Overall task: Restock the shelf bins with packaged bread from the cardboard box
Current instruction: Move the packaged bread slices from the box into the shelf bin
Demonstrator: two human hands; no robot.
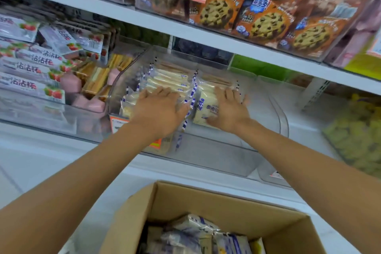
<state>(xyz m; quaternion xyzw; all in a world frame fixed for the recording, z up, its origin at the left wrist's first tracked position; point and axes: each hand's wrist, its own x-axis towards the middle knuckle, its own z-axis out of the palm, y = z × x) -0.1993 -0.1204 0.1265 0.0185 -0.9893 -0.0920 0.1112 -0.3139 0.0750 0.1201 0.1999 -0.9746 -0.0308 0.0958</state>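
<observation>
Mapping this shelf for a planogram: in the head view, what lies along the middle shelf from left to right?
White strawberry-printed packets → tan and pink wrapped cakes → left hand → right hand, both flat on blue-striped clear bread packets → yellow-green bagged snacks.

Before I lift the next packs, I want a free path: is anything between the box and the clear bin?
Nothing visible does. The box stands open below the open-topped clear bin. The left hand and right hand lie flat on bread packs in it.
</observation>
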